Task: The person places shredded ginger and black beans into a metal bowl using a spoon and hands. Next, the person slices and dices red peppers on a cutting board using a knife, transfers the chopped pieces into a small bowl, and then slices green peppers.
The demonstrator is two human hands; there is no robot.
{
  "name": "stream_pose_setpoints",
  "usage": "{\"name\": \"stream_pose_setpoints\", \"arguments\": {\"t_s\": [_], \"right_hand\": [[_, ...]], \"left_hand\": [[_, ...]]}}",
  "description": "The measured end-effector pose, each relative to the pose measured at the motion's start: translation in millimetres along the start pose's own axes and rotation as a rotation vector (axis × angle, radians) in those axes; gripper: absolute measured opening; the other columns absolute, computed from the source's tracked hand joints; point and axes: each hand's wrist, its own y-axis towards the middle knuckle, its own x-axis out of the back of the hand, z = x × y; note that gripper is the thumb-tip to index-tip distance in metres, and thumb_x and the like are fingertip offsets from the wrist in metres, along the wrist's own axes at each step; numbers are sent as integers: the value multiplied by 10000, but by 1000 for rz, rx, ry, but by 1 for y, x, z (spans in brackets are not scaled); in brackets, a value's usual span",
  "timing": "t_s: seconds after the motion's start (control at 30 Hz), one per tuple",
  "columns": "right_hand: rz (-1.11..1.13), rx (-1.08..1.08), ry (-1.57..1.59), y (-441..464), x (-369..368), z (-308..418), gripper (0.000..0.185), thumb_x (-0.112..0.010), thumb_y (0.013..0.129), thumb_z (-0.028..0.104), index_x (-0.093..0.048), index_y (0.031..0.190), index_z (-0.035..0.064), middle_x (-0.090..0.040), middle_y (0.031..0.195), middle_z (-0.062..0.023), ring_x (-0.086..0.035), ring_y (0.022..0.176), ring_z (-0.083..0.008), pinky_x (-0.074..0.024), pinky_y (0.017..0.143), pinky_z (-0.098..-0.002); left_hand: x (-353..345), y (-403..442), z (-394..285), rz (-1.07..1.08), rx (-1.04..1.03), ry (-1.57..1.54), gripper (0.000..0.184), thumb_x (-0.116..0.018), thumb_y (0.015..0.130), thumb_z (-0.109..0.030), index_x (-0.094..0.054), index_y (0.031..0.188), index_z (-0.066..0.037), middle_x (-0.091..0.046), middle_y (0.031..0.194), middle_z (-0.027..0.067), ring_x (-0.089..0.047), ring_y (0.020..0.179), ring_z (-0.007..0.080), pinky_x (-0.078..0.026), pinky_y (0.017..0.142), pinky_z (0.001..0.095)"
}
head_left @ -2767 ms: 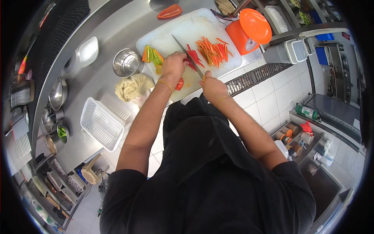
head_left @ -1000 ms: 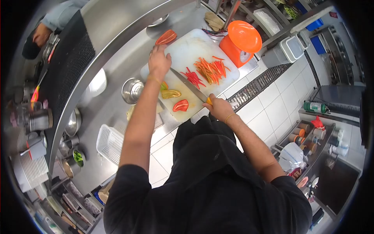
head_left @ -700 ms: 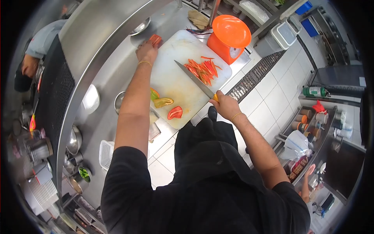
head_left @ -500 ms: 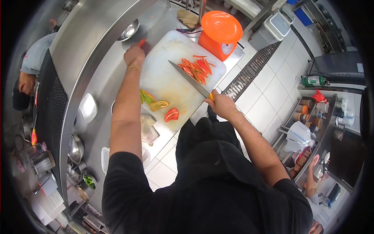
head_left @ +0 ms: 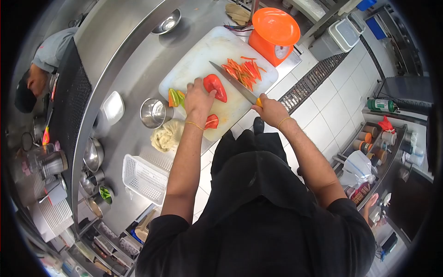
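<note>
A large red pepper piece (head_left: pixel 215 87) lies on the white cutting board (head_left: pixel 189 69), with the fingers and thumb of my left hand (head_left: pixel 199 99) against its left edge. My right hand (head_left: pixel 271 113) is wrapped round the yellow handle of a kitchen knife (head_left: pixel 236 84). The blade points up and left, between that piece and a pile of red pepper strips (head_left: pixel 244 73). Green pepper pieces (head_left: pixel 176 97) sit left of my left hand, and a smaller red piece (head_left: pixel 211 122) is beside my wrist.
An orange scale (head_left: pixel 276 39) stands past the board's far right corner. Left of the board are a steel container (head_left: pixel 155 113), a crumpled cloth (head_left: pixel 167 135) and a white basket (head_left: pixel 145 177). A metal bowl (head_left: pixel 167 22) is farther back. Another person (head_left: pixel 50 53) bends beyond the shelf.
My left hand has come from the board's far left side to its middle, bringing a red pepper piece. My right hand keeps hold of the knife. The view has shifted.
</note>
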Motion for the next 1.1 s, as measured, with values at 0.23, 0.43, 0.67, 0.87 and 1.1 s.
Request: {"name": "stream_pose_setpoints", "arguments": {"t_s": [0.23, 0.43, 0.67, 0.87, 1.1], "right_hand": [[-87, 35, -54, -7, 1, 12, 441, -608, 1064, 397, -523, 1203, -13, -756, 940, -240, -753, 889, -426, -598, 777, -533], [-111, 147, -140, -15, 3, 42, 364, -590, 1073, 326, -517, 1196, -9, -753, 928, -234, -757, 874, -415, -598, 757, -528], [35, 108, -233, -35, 25, 63, 329, -550, 1094, 309, -521, 1191, -5, -760, 954, -238, -763, 885, -411, -595, 759, -525], [-66, 157, -98, 37, -16, 70, 373, -536, 1100, 342, -510, 1216, -12, -753, 982, -274, -756, 954, -435, -579, 832, -558], [41, 43, -158, 0, 12, 79, 393, -544, 1092, 343, -483, 1267, -4, -743, 1026, -304, -731, 1000, -482, -569, 882, -559]], "left_hand": [[-16, 19, 11, 85, -235, 16, 344, -826, 877, -215, -740, 1202, -139, -668, 1238, 110, -615, 1224, 361, -521, 1060, 453], [-25, 17, 20, 62, -235, 23, 374, -838, 862, -226, -744, 1217, -154, -668, 1189, 109, -625, 1174, 350, -537, 1033, 446], [-22, 14, 16, 69, -211, 18, 365, -824, 878, -226, -740, 1222, -138, -668, 1226, 116, -631, 1177, 365, -540, 1026, 464], [-20, 13, 21, 73, -230, -15, 373, -816, 883, -220, -733, 1239, -144, -659, 1236, 117, -633, 1177, 362, -540, 1031, 460], [-15, 19, 28, 112, -283, -21, 385, -818, 875, -174, -720, 1246, -140, -658, 1235, 106, -629, 1197, 355, -541, 1043, 449]]}}
